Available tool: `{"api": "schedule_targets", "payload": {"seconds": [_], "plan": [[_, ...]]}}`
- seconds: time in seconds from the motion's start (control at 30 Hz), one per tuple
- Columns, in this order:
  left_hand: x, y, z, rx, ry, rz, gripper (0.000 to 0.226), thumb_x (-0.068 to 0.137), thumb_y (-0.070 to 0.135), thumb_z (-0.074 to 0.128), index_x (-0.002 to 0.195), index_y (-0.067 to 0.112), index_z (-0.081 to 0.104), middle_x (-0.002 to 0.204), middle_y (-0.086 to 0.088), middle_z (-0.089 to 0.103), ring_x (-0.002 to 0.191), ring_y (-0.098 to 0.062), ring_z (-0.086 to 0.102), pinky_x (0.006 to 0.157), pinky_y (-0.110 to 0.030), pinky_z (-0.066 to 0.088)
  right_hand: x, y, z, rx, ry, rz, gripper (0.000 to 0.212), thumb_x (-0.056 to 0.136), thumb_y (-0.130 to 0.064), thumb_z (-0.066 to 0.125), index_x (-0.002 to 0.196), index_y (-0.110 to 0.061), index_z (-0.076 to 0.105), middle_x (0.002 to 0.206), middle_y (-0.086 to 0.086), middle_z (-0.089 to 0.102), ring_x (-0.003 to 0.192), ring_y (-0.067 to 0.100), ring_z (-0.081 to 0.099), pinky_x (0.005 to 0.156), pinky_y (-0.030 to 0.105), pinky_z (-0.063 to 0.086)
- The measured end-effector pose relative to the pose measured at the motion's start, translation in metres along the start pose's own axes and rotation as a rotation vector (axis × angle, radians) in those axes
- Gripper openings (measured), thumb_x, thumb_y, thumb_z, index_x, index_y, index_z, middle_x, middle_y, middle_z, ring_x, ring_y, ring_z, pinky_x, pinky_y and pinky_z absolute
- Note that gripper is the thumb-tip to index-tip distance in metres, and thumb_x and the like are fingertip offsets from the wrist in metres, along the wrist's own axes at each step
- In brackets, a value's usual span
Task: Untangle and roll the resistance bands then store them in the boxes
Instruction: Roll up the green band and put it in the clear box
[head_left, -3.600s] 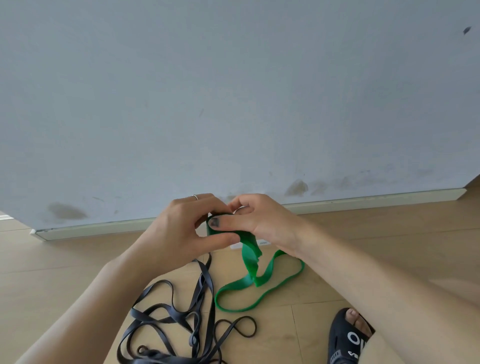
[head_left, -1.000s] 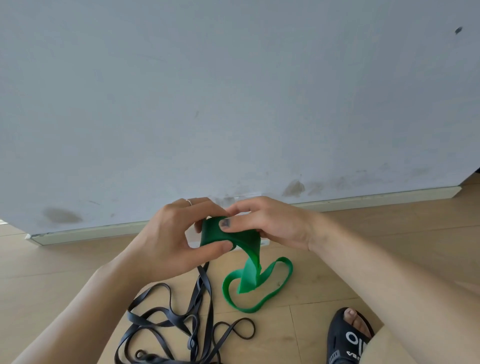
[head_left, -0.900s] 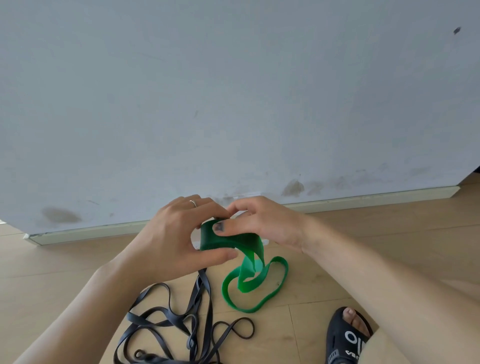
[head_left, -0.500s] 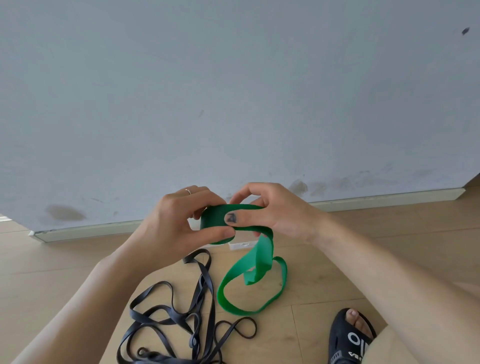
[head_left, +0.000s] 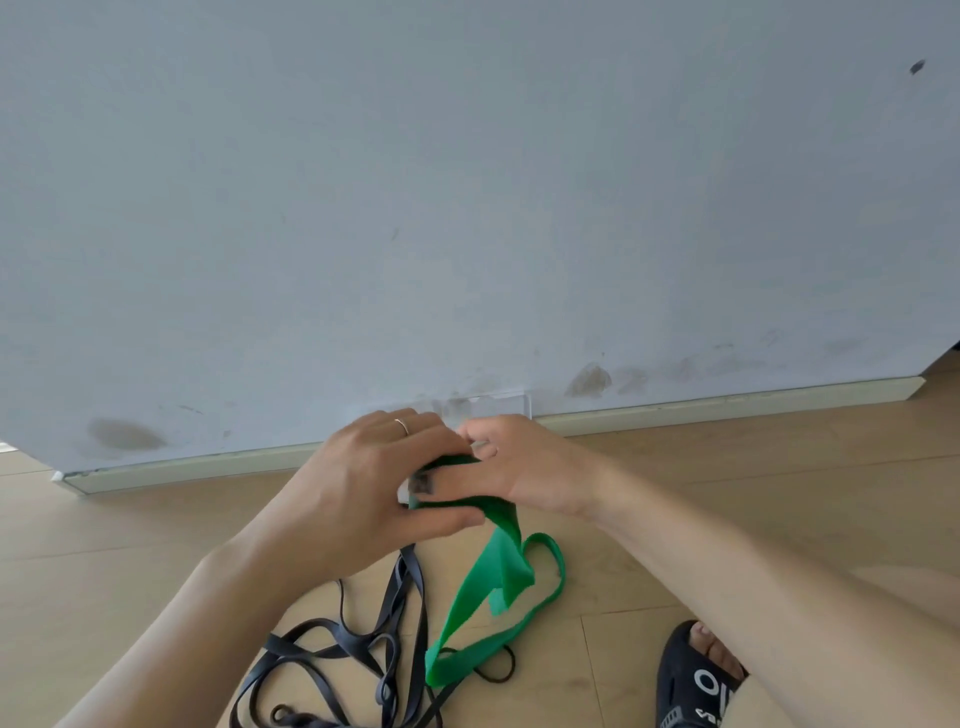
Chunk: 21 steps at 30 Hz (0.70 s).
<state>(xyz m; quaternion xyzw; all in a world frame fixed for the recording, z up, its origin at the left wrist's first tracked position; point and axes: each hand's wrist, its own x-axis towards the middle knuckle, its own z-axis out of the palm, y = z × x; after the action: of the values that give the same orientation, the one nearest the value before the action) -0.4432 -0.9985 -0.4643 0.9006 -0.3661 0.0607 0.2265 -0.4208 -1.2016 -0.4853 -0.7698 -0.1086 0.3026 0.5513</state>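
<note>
- My left hand (head_left: 363, 493) and right hand (head_left: 519, 467) both pinch the rolled part of the green band (head_left: 493, 577) above the floor (head_left: 779, 493); its loose tail hangs down to a loop lying there.
- I judge the roll may spring open if either pinch slackens, since the rubber looks springy.
- The twisted tail could wind in crooked.
- The tail's loop lies over the black bands (head_left: 363, 649), so pulling may drag that tangle.
- A sandal (head_left: 691, 680) sits near; a clear box (head_left: 498, 405) by the wall (head_left: 467, 182) is mostly hidden behind my hands.
</note>
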Motion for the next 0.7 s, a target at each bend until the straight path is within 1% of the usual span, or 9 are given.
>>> {"api": "schedule_targets", "payload": {"seconds": [0.07,0.13,0.2,0.3,0.37,0.47,0.57,0.63,0.7], "plan": [[0.002,-0.001,0.0,-0.049,0.038,-0.009,0.037,0.087,0.055,0.067,0.11,0.026,0.07,0.088,0.018,0.061,0.081,-0.002,0.052,0.077,-0.013,0.04,-0.001,-0.004,-0.003,-0.039,0.018,0.014,0.043,0.085,-0.051,0.081,0.109,-0.018,0.069,0.079,-0.014,0.071,0.073,0.002,0.067,0.074,0.023,0.048],[0.001,-0.003,-0.001,-0.078,0.07,-0.024,0.034,0.09,0.052,0.066,0.11,0.025,0.07,0.091,0.019,0.061,0.085,-0.004,0.054,0.078,-0.017,0.042,-0.004,-0.009,-0.009,-0.035,-0.042,0.025,0.049,0.086,-0.058,0.076,0.115,-0.019,0.069,0.092,-0.007,0.076,0.087,0.007,0.072,0.086,0.029,0.052],[0.0,-0.004,0.0,-0.113,0.082,-0.038,0.033,0.091,0.049,0.066,0.112,0.025,0.07,0.094,0.02,0.062,0.089,-0.004,0.056,0.078,-0.016,0.042,-0.004,-0.009,-0.013,0.041,-0.123,0.03,0.055,0.085,-0.054,0.074,0.12,-0.012,0.07,0.106,0.004,0.077,0.102,0.016,0.072,0.098,0.036,0.052],[0.0,-0.002,-0.001,-0.1,0.067,-0.049,0.035,0.087,0.052,0.068,0.114,0.029,0.067,0.096,0.022,0.061,0.089,-0.003,0.055,0.079,-0.014,0.041,-0.004,-0.004,-0.014,0.113,-0.102,0.02,0.051,0.086,-0.042,0.078,0.121,-0.007,0.07,0.116,0.017,0.075,0.105,0.022,0.072,0.104,0.042,0.05],[0.002,-0.001,0.0,-0.018,0.03,-0.043,0.039,0.084,0.057,0.068,0.114,0.032,0.067,0.096,0.022,0.06,0.085,-0.001,0.053,0.08,-0.016,0.04,-0.003,-0.002,-0.012,0.078,-0.04,0.028,0.046,0.085,-0.038,0.084,0.118,-0.009,0.071,0.108,0.013,0.078,0.096,0.019,0.074,0.098,0.04,0.054],[0.005,0.001,0.001,0.013,0.014,-0.019,0.036,0.087,0.057,0.067,0.112,0.03,0.068,0.093,0.02,0.059,0.081,-0.004,0.053,0.079,-0.022,0.043,-0.002,-0.002,-0.007,0.002,0.028,0.029,0.05,0.079,-0.048,0.086,0.11,-0.012,0.069,0.086,-0.002,0.075,0.079,0.012,0.07,0.082,0.036,0.052],[0.004,-0.001,-0.002,-0.036,0.047,-0.026,0.029,0.09,0.05,0.065,0.108,0.028,0.07,0.092,0.02,0.059,0.082,-0.004,0.054,0.077,-0.02,0.042,-0.009,-0.011,-0.013,-0.074,-0.048,0.056,0.046,0.087,-0.056,0.076,0.117,-0.023,0.066,0.095,-0.005,0.078,0.095,0.011,0.074,0.093,0.032,0.053],[0.002,-0.004,-0.003,-0.034,0.043,-0.032,0.026,0.091,0.049,0.064,0.106,0.028,0.069,0.09,0.02,0.059,0.082,-0.003,0.054,0.075,-0.021,0.043,-0.015,-0.016,-0.019,-0.103,-0.085,0.066,0.041,0.09,-0.051,0.075,0.122,-0.027,0.068,0.109,-0.002,0.078,0.107,0.009,0.072,0.104,0.031,0.051],[0.002,-0.007,-0.004,-0.011,0.039,-0.023,0.028,0.092,0.05,0.064,0.107,0.027,0.068,0.091,0.019,0.058,0.082,-0.004,0.053,0.074,-0.024,0.045,-0.015,-0.016,-0.021,-0.056,-0.025,0.048,0.037,0.088,-0.045,0.079,0.119,-0.026,0.073,0.113,-0.001,0.077,0.109,0.013,0.072,0.108,0.038,0.051]]}}
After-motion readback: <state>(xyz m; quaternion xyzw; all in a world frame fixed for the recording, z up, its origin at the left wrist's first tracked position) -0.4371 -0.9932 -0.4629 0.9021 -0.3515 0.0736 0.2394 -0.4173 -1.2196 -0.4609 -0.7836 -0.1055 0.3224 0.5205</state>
